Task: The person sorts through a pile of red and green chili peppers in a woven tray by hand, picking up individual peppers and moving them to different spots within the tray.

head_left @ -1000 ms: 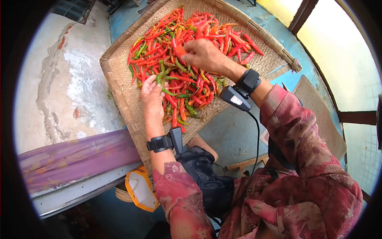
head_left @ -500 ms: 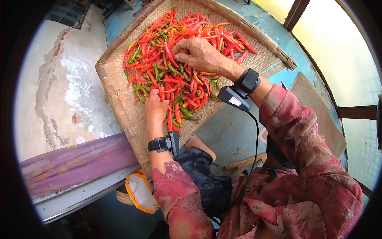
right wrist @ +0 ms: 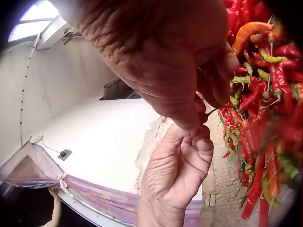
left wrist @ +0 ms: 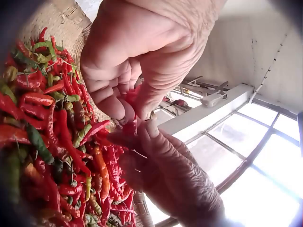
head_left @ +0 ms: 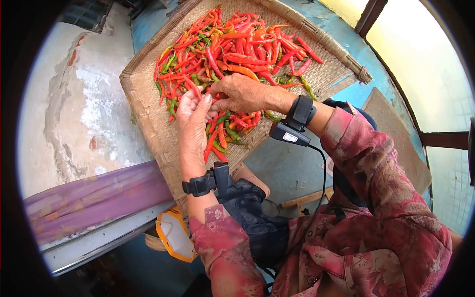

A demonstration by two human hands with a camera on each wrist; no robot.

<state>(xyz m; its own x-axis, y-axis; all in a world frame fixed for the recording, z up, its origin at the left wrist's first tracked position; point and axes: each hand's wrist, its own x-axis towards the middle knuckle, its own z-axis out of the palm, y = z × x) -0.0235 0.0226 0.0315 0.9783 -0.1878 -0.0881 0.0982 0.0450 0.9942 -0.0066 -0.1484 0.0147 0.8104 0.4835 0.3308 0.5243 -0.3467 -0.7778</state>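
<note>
My left hand [head_left: 190, 116] holds a red chili pepper [left wrist: 132, 98] over the near left part of the heap, and the pepper shows between its thumb and fingers in the left wrist view. Against it, my right hand [head_left: 242, 94] has its thumb and forefinger pinched at the pepper's stem end [left wrist: 152, 115]. The fingertips of both hands meet there. A thin dark stem [right wrist: 212, 111] sticks out by the right fingertips in the right wrist view. Below the hands spreads a heap of chili peppers [head_left: 247, 47], mostly red with some green and orange ones.
The heap lies on a large woven tray [head_left: 146, 94] with a raised rim. A peeling wall [head_left: 94, 109] and purple cloth [head_left: 99, 198] are at the left. An orange-edged box [head_left: 175, 235] stands below the tray, and a wooden piece [head_left: 307, 198] lies on the blue floor.
My right hand has come down and left from over the heap to meet the left hand. The left hand dipped into the peppers, then rose slightly with a red chili pepper.
</note>
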